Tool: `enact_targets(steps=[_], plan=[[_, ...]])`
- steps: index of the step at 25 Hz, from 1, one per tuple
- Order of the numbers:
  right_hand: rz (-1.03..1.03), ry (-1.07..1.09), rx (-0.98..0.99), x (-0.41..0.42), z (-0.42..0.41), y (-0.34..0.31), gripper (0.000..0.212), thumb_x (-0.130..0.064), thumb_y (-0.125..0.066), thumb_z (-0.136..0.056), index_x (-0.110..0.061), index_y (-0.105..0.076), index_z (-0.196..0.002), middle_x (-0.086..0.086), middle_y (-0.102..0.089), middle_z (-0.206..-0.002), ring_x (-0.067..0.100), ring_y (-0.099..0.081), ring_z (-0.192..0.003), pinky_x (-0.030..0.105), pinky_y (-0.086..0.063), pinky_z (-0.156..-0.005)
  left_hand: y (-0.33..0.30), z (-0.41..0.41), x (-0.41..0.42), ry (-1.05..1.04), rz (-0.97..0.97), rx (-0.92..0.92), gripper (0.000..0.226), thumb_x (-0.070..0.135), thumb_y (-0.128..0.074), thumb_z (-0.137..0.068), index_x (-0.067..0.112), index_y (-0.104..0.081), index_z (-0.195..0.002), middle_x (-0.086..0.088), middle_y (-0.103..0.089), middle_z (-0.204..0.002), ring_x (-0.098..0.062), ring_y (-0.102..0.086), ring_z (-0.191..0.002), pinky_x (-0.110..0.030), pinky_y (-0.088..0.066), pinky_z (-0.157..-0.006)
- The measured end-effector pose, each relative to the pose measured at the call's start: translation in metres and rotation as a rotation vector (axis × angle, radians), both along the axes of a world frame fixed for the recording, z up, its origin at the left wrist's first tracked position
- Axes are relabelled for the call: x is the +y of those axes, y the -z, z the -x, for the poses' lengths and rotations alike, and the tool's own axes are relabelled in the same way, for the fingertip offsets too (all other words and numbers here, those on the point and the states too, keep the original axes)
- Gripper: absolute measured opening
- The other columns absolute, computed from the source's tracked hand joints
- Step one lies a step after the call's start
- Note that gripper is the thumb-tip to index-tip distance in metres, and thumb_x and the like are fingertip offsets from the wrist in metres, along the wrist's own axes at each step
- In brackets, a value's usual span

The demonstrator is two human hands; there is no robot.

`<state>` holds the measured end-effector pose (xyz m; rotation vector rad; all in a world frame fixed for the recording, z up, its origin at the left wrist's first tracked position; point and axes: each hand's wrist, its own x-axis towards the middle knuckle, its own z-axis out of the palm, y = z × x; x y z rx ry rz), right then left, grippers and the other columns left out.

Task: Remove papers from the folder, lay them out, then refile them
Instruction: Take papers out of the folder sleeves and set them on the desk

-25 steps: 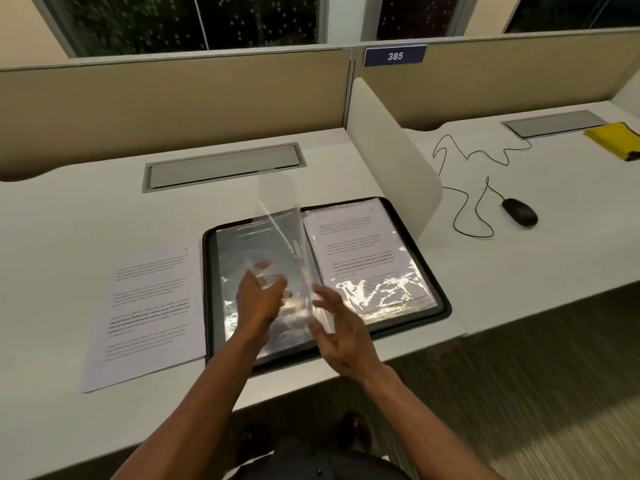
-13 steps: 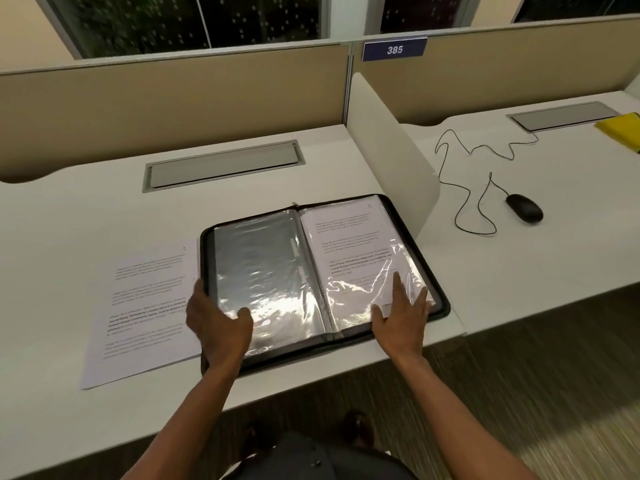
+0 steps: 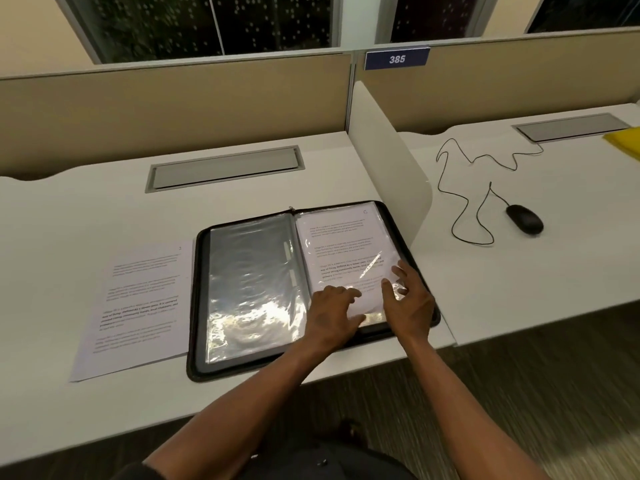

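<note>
Under my left hand (image 3: 332, 311) and right hand (image 3: 408, 299) lies a white printed page (image 3: 346, 251) with grey and bold black text, inside a glossy clear sleeve. Left of my hands, the empty sleeve (image 3: 249, 285) reads silver-grey with white glare. The folder (image 3: 197, 306) rim around both is black. Further left, the loose sheet (image 3: 138, 306) is white with grey and black text lines. The desk (image 3: 69, 220) is off-white. Right of my hands, the mouse (image 3: 524, 219) and its cable (image 3: 464, 188) are black. Ahead, the partition (image 3: 173, 109) is beige and the number plate (image 3: 397, 58) is dark blue with white digits.

The left hand (image 3: 332, 311) has crossed from the folder's (image 3: 201, 306) left edge to the right-hand sleeve (image 3: 341, 244). The right hand (image 3: 408, 299) now lies beside it, both on the sleeve's lower part.
</note>
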<state>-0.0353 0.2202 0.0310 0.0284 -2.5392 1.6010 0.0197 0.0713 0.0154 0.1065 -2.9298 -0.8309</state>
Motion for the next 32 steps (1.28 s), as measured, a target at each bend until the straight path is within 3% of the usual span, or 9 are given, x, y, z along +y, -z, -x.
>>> enact_targets(steps=[4, 7, 10, 12, 15, 18, 20, 23, 32], plan=[[-0.055, -0.008, 0.009, 0.014, 0.002, 0.003, 0.053, -0.027, -0.073, -0.091, -0.018, -0.055, -0.14, 0.002, -0.065, -0.131, 0.018, -0.062, -0.114, 0.018, -0.047, -0.084, 0.005, 0.002, 0.001, -0.074, -0.059, 0.103, 0.022, 0.03, -0.07, -0.088, 0.021, -0.074, -0.108, 0.006, -0.076, -0.097, -0.01, -0.068, -0.092, -0.034, -0.052, -0.095], [-0.389, -0.047, 0.4, 0.025, -0.009, 0.005, 0.048, -0.026, -0.072, -0.089, -0.011, -0.06, -0.133, 0.012, -0.059, -0.13, 0.024, -0.053, -0.121, 0.03, -0.046, -0.097, 0.003, 0.004, 0.005, -0.125, -0.117, 0.094, 0.018, 0.027, -0.069, -0.088, 0.02, -0.076, -0.103, 0.006, -0.076, -0.094, -0.007, -0.067, -0.084, -0.03, -0.056, -0.086], [-0.587, -0.468, 0.686, 0.029, -0.024, 0.023, 0.03, 0.0, -0.068, -0.079, -0.004, -0.072, -0.108, 0.016, -0.068, -0.105, 0.029, -0.063, -0.101, 0.042, -0.058, -0.083, 0.004, 0.002, 0.011, -0.217, -0.206, 0.103, 0.014, 0.024, -0.069, -0.087, 0.019, -0.076, -0.099, 0.006, -0.075, -0.089, -0.006, -0.067, -0.077, -0.027, -0.056, -0.078], [-0.805, -0.703, 0.598, 0.027, -0.023, 0.039, 0.042, 0.007, -0.075, -0.071, -0.001, -0.069, -0.112, 0.022, -0.067, -0.118, 0.037, -0.063, -0.115, 0.05, -0.058, -0.089, 0.004, -0.001, 0.014, -0.273, -0.263, 0.119, 0.013, 0.023, -0.07, -0.088, 0.019, -0.075, -0.099, 0.006, -0.075, -0.09, -0.004, -0.066, -0.076, -0.023, -0.056, -0.076], [-1.143, -0.742, 0.517, 0.023, 0.0, 0.044, 0.061, -0.002, -0.07, -0.084, 0.003, -0.049, -0.141, 0.029, -0.04, -0.151, 0.043, -0.033, -0.145, 0.056, -0.029, -0.118, 0.001, -0.006, 0.015, -0.326, -0.309, 0.179, 0.012, 0.021, -0.07, -0.088, 0.019, -0.075, -0.099, 0.01, -0.073, -0.089, 0.0, -0.065, -0.076, -0.02, -0.056, -0.073], [-1.354, -0.754, 0.403, 0.018, 0.02, 0.027, 0.058, -0.01, -0.059, -0.096, 0.003, -0.036, -0.148, 0.033, -0.035, -0.152, 0.048, -0.03, -0.144, 0.056, -0.015, -0.123, -0.001, -0.011, 0.013, -0.384, -0.368, 0.224, 0.012, 0.019, -0.071, -0.088, 0.019, -0.074, -0.1, 0.014, -0.071, -0.09, 0.003, -0.065, -0.079, -0.018, -0.056, -0.074], [-1.385, -0.78, 0.495, 0.014, 0.024, 0.01, 0.03, -0.011, -0.064, -0.094, 0.0, -0.06, -0.121, 0.026, -0.064, -0.114, 0.043, -0.059, -0.111, 0.055, -0.035, -0.113, -0.002, -0.014, 0.012, -0.394, -0.377, 0.233, 0.013, 0.02, -0.072, -0.088, 0.02, -0.073, -0.101, 0.014, -0.071, -0.09, 0.003, -0.065, -0.08, -0.017, -0.056, -0.074], [-1.293, -0.841, 0.614, 0.017, 0.024, -0.007, 0.016, -0.009, -0.08, -0.077, -0.008, -0.065, -0.072, 0.009, -0.062, -0.063, 0.027, -0.061, -0.064, 0.043, -0.052, -0.079, -0.002, -0.017, 0.01, -0.377, -0.406, 0.207, 0.022, 0.021, -0.077, -0.083, 0.021, -0.072, -0.105, 0.013, -0.071, -0.093, 0.002, -0.066, -0.084, -0.01, -0.051, -0.076], [-0.953, -0.881, 0.676, 0.063, -0.029, 0.0, 0.031, -0.013, -0.092, -0.056, -0.016, -0.062, -0.064, 0.002, -0.057, -0.057, 0.019, -0.053, -0.048, 0.027, -0.035, -0.049, 0.004, -0.077, 0.008, -0.574, -0.482, 0.093, 0.026, 0.036, -0.074, -0.087, 0.024, -0.069, -0.11, 0.014, -0.065, -0.105, -0.002, -0.064, -0.093, -0.018, -0.055, -0.074]])
